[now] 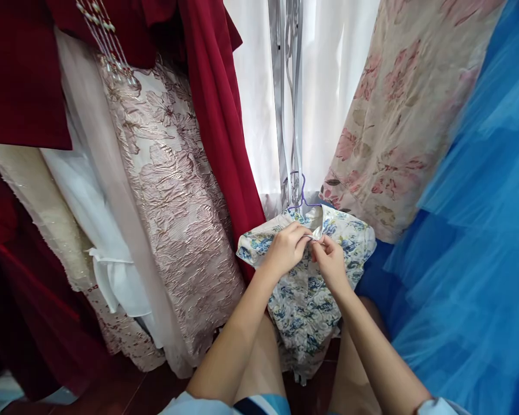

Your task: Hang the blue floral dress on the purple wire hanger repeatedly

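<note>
A short-sleeved dress (309,311) with a blue, green and white floral print hangs in front of me on a purple hanger (303,196). Both hands meet at its neckline. My left hand (289,246) pinches the left edge of the neck opening between thumb and fingers. Close beside it, my right hand (329,260) pinches the fabric at the right side of the same opening, its fingertips almost touching the left ones. A pale, shiny lining shows at the opening. Whatever small fastening may lie between the fingertips is hidden.
Dark red garments (225,115) and a pink embossed dress (177,230) hang at left. A pink floral dress (389,132) and a blue tulle gown (471,248) hang at right. Grey straps (281,86) dangle before a white curtain (255,98). The floor (125,389) is dark.
</note>
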`<state>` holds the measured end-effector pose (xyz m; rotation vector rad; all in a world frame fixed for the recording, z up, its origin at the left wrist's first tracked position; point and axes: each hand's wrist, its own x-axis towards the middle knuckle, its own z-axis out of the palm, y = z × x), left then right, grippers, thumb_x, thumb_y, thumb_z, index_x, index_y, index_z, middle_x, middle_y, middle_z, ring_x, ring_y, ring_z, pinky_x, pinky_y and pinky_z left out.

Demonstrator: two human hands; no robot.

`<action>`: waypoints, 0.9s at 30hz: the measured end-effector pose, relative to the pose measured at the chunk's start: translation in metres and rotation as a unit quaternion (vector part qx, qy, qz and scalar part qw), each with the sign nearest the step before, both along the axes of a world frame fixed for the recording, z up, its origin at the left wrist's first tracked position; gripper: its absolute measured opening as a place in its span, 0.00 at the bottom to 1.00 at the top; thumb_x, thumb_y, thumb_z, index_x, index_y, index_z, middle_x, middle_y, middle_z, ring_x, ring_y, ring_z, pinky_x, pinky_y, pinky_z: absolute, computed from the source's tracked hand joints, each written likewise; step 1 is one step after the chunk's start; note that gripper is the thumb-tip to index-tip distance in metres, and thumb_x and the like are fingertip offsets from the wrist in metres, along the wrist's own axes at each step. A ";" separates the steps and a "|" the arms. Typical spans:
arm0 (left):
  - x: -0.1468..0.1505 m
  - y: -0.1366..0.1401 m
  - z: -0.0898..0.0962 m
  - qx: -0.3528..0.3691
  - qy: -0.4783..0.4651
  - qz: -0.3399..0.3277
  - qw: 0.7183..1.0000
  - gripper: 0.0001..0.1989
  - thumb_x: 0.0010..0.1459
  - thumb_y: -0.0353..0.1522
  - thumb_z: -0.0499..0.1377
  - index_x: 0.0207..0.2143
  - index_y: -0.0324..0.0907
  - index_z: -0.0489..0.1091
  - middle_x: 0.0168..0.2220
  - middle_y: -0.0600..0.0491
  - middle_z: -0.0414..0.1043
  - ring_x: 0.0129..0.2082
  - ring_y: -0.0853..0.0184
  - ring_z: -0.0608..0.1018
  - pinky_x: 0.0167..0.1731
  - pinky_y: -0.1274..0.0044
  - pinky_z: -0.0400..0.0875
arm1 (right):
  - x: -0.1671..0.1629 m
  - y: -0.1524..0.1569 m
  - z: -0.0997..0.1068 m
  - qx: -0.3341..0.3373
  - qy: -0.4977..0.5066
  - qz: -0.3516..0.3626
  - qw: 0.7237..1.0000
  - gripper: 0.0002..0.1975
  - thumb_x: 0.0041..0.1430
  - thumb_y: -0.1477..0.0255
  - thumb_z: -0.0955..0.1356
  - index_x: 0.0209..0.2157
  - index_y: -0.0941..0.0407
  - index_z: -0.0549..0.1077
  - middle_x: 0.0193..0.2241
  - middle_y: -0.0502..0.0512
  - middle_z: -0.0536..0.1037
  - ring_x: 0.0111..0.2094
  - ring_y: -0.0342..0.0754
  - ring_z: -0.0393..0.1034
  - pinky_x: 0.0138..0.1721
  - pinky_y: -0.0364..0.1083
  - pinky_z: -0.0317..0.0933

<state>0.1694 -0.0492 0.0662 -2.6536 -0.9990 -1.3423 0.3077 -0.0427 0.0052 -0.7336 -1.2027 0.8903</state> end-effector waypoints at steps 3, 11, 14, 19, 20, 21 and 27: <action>0.004 0.004 -0.003 0.003 -0.055 0.014 0.998 0.07 0.65 0.26 0.54 0.40 0.41 0.72 0.40 0.49 0.73 0.39 0.65 0.76 0.42 0.74 0.71 | 0.001 0.007 -0.002 0.001 -0.013 0.002 1.000 0.09 0.54 0.65 0.68 0.27 0.54 0.67 0.14 0.42 0.64 0.17 0.42 0.56 0.21 0.42 0.51; 0.008 0.005 0.001 0.033 -0.210 0.063 0.975 0.05 0.66 0.30 0.56 0.40 0.41 0.71 0.38 0.51 0.74 0.38 0.65 0.75 0.42 0.75 0.70 | 0.012 0.022 -0.029 -0.045 -0.063 0.005 0.997 0.11 0.49 0.66 0.69 0.21 0.54 0.65 0.11 0.43 0.66 0.15 0.42 0.58 0.20 0.42 0.50; -0.009 0.011 0.020 0.024 -0.305 0.089 0.948 0.05 0.64 0.31 0.57 0.41 0.41 0.72 0.38 0.51 0.75 0.37 0.67 0.76 0.40 0.77 0.70 | 0.019 0.017 -0.057 -0.061 -0.084 0.015 0.994 0.12 0.49 0.67 0.69 0.18 0.53 0.64 0.11 0.44 0.66 0.15 0.42 0.58 0.21 0.41 0.49; -0.075 0.041 0.019 -0.064 -0.339 0.121 0.931 0.04 0.58 0.31 0.61 0.36 0.41 0.73 0.35 0.54 0.75 0.35 0.68 0.75 0.41 0.78 0.69 | 0.027 -0.010 -0.091 -0.073 -0.097 0.053 0.991 0.11 0.55 0.69 0.67 0.21 0.54 0.64 0.14 0.44 0.67 0.17 0.42 0.57 0.23 0.42 0.50; -0.089 0.048 0.010 -0.081 -0.349 0.129 0.925 0.04 0.56 0.31 0.61 0.35 0.41 0.73 0.33 0.54 0.74 0.35 0.67 0.75 0.40 0.77 0.69 | 0.027 -0.016 -0.094 -0.075 -0.098 0.064 0.990 0.10 0.55 0.70 0.67 0.22 0.54 0.64 0.14 0.44 0.67 0.17 0.42 0.57 0.23 0.42 0.50; -0.102 0.053 -0.001 -0.094 -0.362 0.137 0.917 0.04 0.55 0.31 0.61 0.33 0.40 0.72 0.32 0.54 0.74 0.34 0.67 0.75 0.40 0.77 0.69 | 0.026 -0.021 -0.096 -0.076 -0.099 0.075 0.989 0.10 0.56 0.70 0.67 0.22 0.54 0.65 0.14 0.44 0.67 0.17 0.42 0.57 0.23 0.42 0.50; -0.132 0.052 -0.077 -0.189 -0.433 0.137 0.871 0.13 0.52 0.41 0.60 0.32 0.40 0.67 0.26 0.55 0.70 0.27 0.70 0.73 0.32 0.78 0.68 | 0.020 -0.038 -0.102 -0.082 -0.103 0.101 0.986 0.08 0.55 0.73 0.65 0.22 0.54 0.65 0.14 0.43 0.65 0.18 0.42 0.57 0.23 0.42 0.50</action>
